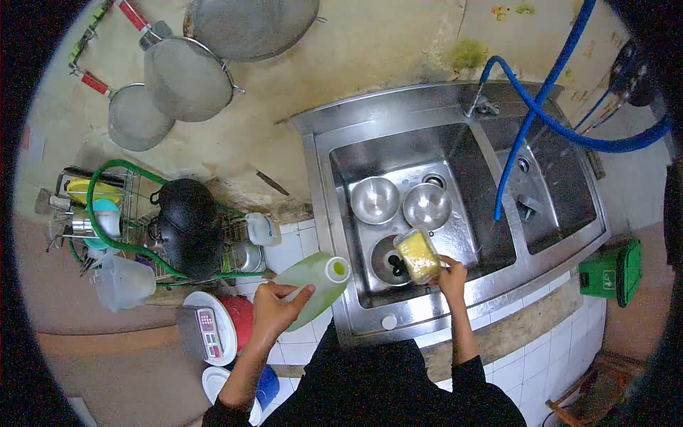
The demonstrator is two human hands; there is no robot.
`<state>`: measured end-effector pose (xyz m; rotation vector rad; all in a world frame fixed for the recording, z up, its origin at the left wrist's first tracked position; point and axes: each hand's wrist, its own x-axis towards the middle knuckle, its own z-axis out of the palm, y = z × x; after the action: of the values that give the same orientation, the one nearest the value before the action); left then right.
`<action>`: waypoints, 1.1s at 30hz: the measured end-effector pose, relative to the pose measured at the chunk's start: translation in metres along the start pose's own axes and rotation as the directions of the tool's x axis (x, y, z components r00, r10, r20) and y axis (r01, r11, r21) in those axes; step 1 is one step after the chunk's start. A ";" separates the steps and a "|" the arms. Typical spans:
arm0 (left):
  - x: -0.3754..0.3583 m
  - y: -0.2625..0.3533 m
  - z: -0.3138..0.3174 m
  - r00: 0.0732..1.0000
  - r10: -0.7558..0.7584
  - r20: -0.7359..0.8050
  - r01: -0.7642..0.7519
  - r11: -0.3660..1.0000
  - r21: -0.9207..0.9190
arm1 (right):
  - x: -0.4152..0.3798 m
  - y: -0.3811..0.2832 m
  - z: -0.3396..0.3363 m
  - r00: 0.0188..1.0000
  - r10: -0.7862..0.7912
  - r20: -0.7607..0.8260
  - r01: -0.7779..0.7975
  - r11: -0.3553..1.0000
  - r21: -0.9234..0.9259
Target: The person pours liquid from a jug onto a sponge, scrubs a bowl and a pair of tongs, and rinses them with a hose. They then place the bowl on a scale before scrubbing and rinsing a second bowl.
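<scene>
My left hand point(279, 313) is wrapped round a large translucent bottle point(313, 288) of green liquid, its open mouth tilted toward the sink's left front edge. In my right hand point(451, 276) is a small clear container point(419, 256) with something yellow in it, held above the left basin. Below it a metal bowl point(383, 262) with dark objects inside is partly covered by the container. Two more metal bowls, one at the left point(375, 200) and one at the right point(427, 206), sit in the same basin.
A blue hose point(528, 114) hangs over the sink point(324, 213) from the tap side. At left stand a dish rack with black woks point(186, 224) and a scale point(208, 331). Sieves point(188, 78) hang on the wall. A green bin point(610, 272) is at the right.
</scene>
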<state>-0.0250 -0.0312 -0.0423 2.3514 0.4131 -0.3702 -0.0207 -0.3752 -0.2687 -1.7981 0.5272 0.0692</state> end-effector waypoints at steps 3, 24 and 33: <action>0.002 0.008 0.010 0.983 0.178 -0.042 -0.169 0.973 0.160 | -0.024 -0.018 0.023 0.995 -0.003 0.097 0.006 1.000 -0.026; 0.015 0.053 0.046 0.967 0.239 0.092 -0.256 0.878 0.404 | -0.058 -0.050 0.039 0.992 -0.108 0.064 0.112 0.991 -0.069; 0.004 0.052 0.036 0.979 0.203 0.022 -0.199 0.928 0.315 | -0.059 -0.057 0.027 0.992 -0.066 0.109 0.063 0.998 0.031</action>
<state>-0.0062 -0.0915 -0.0387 2.6795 0.1188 -0.3461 -0.0453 -0.3207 -0.2072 -1.7723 0.3895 0.1157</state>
